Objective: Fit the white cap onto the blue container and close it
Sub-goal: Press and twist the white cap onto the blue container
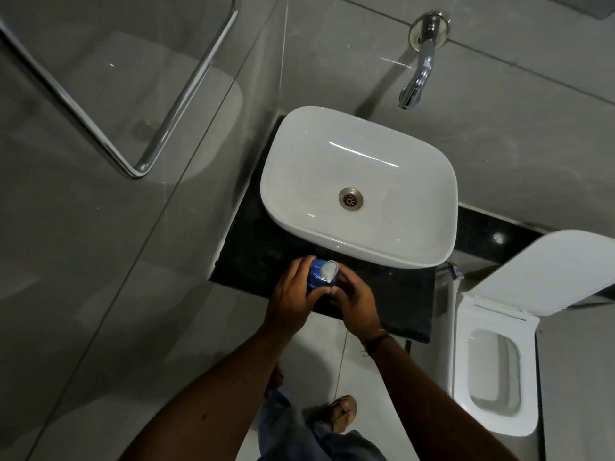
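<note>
A blue container (314, 279) is held over the black counter (392, 294), just in front of the basin. My left hand (293, 299) wraps around its left side. A white cap (329, 271) sits on the container's top, tilted toward the right. My right hand (354, 302) is against the container's right side, fingers curled by the cap. Whether the cap is seated fully I cannot tell. The container's lower part is hidden by both hands.
A white basin (359, 241) stands on the counter, with a chrome wall tap (417, 74) above it. An open white toilet (499, 371) is at the right. A glass shower panel with a chrome handle (139, 168) is at the left. My sandalled foot (342, 414) stands on the tiled floor.
</note>
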The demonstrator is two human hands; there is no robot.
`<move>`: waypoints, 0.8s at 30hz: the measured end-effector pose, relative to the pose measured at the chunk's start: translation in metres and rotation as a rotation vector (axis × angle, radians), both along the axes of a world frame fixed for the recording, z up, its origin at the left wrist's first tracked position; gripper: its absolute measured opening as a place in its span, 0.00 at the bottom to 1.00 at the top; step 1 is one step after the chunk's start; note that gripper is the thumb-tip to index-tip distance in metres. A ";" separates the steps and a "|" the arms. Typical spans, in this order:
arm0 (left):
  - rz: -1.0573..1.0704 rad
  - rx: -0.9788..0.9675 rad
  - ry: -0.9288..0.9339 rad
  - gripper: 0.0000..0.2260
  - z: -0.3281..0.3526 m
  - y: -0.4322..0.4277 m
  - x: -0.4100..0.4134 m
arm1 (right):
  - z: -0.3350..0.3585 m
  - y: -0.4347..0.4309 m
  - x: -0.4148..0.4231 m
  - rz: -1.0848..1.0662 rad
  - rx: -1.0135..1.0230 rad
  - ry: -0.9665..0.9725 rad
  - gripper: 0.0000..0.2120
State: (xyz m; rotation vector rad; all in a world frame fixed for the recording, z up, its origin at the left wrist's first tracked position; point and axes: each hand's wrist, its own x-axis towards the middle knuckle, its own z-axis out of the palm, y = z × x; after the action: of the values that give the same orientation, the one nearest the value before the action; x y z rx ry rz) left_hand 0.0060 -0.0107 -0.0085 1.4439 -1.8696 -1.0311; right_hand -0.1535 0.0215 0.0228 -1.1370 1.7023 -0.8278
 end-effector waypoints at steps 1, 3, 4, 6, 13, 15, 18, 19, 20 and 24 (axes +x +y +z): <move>0.001 0.000 0.001 0.30 0.001 0.000 0.001 | -0.001 0.000 0.001 -0.002 -0.004 0.003 0.24; 0.002 0.008 0.010 0.30 0.002 -0.002 0.005 | -0.002 -0.003 0.004 -0.005 -0.012 0.014 0.24; 0.008 0.015 0.013 0.30 0.002 -0.004 0.009 | -0.002 -0.006 0.007 -0.007 -0.014 0.016 0.24; 0.034 0.035 0.010 0.30 0.004 -0.009 0.019 | -0.001 -0.013 0.017 0.003 -0.025 0.025 0.23; 0.131 0.080 -0.035 0.31 0.016 -0.031 0.070 | -0.006 -0.047 0.070 0.045 -0.066 -0.030 0.24; 0.158 0.087 -0.048 0.32 0.018 -0.034 0.083 | -0.008 -0.054 0.084 0.068 -0.060 -0.053 0.24; 0.198 0.093 -0.055 0.37 0.022 -0.037 0.098 | -0.013 -0.062 0.100 0.090 -0.029 -0.074 0.25; 0.204 0.085 -0.055 0.38 0.022 -0.038 0.101 | -0.016 -0.063 0.103 0.094 -0.026 -0.080 0.25; 0.207 0.081 -0.063 0.39 0.024 -0.039 0.103 | -0.015 -0.065 0.107 0.097 -0.018 -0.078 0.25; 0.199 0.077 -0.053 0.45 0.024 -0.040 0.109 | -0.019 -0.068 0.113 0.089 0.007 -0.067 0.25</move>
State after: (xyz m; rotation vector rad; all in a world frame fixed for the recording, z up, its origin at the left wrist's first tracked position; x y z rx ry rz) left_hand 0.1154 -0.0512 0.0155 1.6793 -1.6971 -0.9861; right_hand -0.0405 -0.0461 0.0034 -1.1595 1.5874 -0.7957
